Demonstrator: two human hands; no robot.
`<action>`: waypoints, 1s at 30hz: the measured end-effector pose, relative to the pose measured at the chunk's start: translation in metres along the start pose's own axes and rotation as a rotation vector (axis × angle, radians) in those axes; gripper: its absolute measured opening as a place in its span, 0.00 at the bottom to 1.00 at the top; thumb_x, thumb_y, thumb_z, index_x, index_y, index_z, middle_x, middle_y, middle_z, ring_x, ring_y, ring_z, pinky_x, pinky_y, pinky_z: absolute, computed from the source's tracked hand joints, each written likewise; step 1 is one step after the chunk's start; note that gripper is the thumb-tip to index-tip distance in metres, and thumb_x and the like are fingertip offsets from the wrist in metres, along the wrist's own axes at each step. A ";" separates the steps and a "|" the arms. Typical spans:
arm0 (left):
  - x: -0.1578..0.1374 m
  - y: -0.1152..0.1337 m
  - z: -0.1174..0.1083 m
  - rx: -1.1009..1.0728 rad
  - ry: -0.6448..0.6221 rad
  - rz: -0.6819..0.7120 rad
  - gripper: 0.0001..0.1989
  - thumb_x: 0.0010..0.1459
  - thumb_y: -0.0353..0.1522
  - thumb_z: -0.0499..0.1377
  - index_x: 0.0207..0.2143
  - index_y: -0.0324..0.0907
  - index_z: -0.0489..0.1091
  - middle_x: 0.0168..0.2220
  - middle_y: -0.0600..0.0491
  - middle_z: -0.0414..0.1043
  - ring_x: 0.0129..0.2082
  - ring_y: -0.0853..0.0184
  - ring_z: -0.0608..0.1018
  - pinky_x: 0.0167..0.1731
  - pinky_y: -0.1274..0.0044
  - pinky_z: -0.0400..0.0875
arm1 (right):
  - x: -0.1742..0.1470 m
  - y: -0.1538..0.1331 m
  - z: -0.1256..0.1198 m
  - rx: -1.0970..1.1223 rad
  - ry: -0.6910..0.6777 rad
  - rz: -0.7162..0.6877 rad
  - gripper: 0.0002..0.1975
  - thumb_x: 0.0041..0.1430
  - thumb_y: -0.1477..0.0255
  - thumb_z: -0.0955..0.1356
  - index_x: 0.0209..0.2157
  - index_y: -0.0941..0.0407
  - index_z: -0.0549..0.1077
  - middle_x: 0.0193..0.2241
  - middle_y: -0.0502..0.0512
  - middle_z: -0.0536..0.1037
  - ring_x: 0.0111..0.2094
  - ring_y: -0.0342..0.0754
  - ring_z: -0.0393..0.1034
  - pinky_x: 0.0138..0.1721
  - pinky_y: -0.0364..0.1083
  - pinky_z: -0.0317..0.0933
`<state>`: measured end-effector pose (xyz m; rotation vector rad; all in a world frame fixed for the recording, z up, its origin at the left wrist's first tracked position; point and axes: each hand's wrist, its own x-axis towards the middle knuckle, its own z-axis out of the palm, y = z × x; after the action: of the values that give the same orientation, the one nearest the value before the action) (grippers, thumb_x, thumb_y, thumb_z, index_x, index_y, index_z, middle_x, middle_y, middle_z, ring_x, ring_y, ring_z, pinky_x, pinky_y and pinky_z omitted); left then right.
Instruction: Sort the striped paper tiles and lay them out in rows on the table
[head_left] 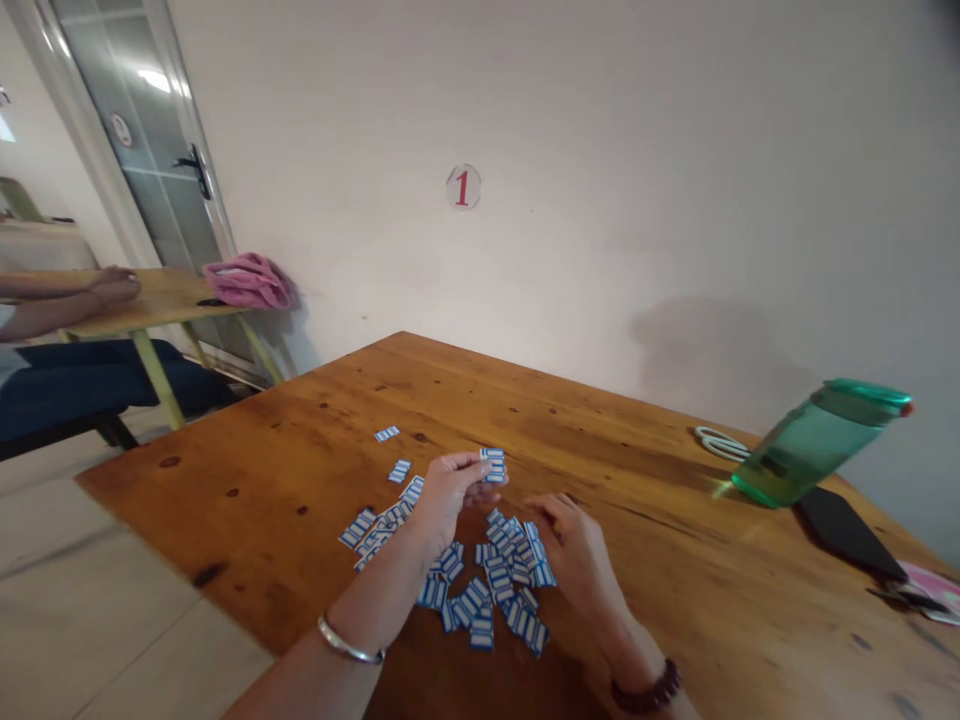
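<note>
In the head view, my left hand (454,490) is closed, its thumb and fingers pinching a small sheet of blue-and-white labels (493,465) above the table. My right hand (574,545) is just right of the pile, with bent fingers drawn together; whatever its fingertips hold, if anything, cannot be made out. Many small blue-edged label pieces (499,570) lie loosely heaped beneath and between my hands, some overlapping. Part of the heap is hidden behind my left forearm. Two separate label pieces, one nearer (399,471) and one farther (387,434), lie beyond the heap on the left.
The wooden table (300,450) meets a white wall. On its right are a tilted green bottle (821,445), a coiled white cable (721,443), a dark flat case (847,535) and keys (907,598). Another person's hands (116,287) rest on a table near a pink cloth (249,280).
</note>
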<state>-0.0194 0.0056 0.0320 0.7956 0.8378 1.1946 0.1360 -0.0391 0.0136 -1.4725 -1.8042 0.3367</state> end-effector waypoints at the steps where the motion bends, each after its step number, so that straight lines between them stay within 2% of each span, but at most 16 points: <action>1: 0.000 0.001 -0.001 -0.021 0.011 0.000 0.02 0.43 0.27 0.62 0.24 0.36 0.72 0.22 0.48 0.76 0.23 0.65 0.78 0.24 0.78 0.72 | -0.001 -0.001 0.000 -0.060 -0.065 -0.025 0.13 0.54 0.77 0.59 0.33 0.55 0.75 0.31 0.55 0.75 0.34 0.48 0.67 0.36 0.44 0.58; 6: 0.001 0.005 -0.004 -0.052 0.038 0.013 0.01 0.47 0.24 0.60 0.25 0.35 0.71 0.23 0.47 0.77 0.24 0.64 0.79 0.23 0.78 0.73 | -0.005 -0.006 -0.001 -0.318 -0.274 -0.030 0.20 0.52 0.83 0.57 0.34 0.51 0.76 0.32 0.55 0.74 0.37 0.48 0.66 0.38 0.43 0.56; 11: 0.003 0.010 -0.008 -0.116 0.079 0.060 0.01 0.46 0.24 0.60 0.25 0.35 0.71 0.24 0.48 0.77 0.25 0.63 0.79 0.23 0.77 0.73 | -0.006 -0.009 0.000 -0.316 -0.278 0.007 0.17 0.55 0.82 0.58 0.33 0.54 0.75 0.31 0.55 0.74 0.36 0.47 0.66 0.38 0.42 0.56; 14: 0.004 0.012 -0.010 -0.146 0.086 0.078 0.01 0.46 0.24 0.60 0.25 0.35 0.71 0.24 0.48 0.77 0.26 0.63 0.79 0.24 0.77 0.73 | -0.009 -0.017 0.004 -0.246 -0.297 -0.059 0.17 0.57 0.80 0.57 0.38 0.52 0.74 0.34 0.54 0.74 0.38 0.47 0.65 0.38 0.42 0.57; 18: 0.004 0.012 -0.011 -0.147 0.088 0.079 0.02 0.45 0.25 0.61 0.25 0.35 0.71 0.25 0.48 0.77 0.26 0.62 0.79 0.24 0.77 0.72 | -0.014 -0.032 0.015 -0.283 -0.412 -0.196 0.25 0.55 0.84 0.57 0.45 0.44 0.71 0.39 0.52 0.72 0.43 0.47 0.62 0.41 0.44 0.56; 22: 0.004 0.011 -0.012 -0.154 0.087 0.086 0.03 0.44 0.25 0.62 0.25 0.36 0.70 0.25 0.48 0.77 0.27 0.61 0.79 0.25 0.76 0.72 | -0.017 -0.037 0.022 -0.370 -0.519 -0.286 0.26 0.54 0.83 0.58 0.46 0.41 0.69 0.52 0.51 0.65 0.56 0.52 0.50 0.48 0.52 0.53; 24: 0.004 0.011 -0.012 -0.163 0.087 0.090 0.03 0.44 0.25 0.62 0.25 0.36 0.70 0.24 0.48 0.77 0.27 0.61 0.79 0.24 0.76 0.72 | -0.017 -0.034 0.021 -0.392 -0.523 -0.272 0.25 0.53 0.84 0.58 0.43 0.43 0.71 0.55 0.51 0.62 0.59 0.54 0.45 0.50 0.56 0.50; 26: 0.004 0.010 -0.012 -0.177 0.094 0.093 0.03 0.44 0.25 0.61 0.25 0.36 0.69 0.24 0.49 0.77 0.26 0.62 0.79 0.24 0.77 0.73 | -0.016 -0.030 0.019 -0.395 -0.473 -0.236 0.25 0.51 0.86 0.57 0.40 0.46 0.74 0.54 0.52 0.63 0.59 0.54 0.46 0.50 0.55 0.50; 30: 0.003 0.011 -0.011 -0.184 0.098 0.096 0.02 0.45 0.25 0.61 0.25 0.35 0.69 0.23 0.50 0.76 0.24 0.63 0.79 0.23 0.77 0.73 | -0.015 -0.029 0.016 -0.315 -0.322 -0.175 0.20 0.53 0.85 0.57 0.38 0.52 0.74 0.47 0.57 0.69 0.52 0.52 0.56 0.47 0.50 0.55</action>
<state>-0.0335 0.0116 0.0357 0.6364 0.7638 1.3837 0.1046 -0.0573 0.0149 -1.5202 -2.3132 0.2167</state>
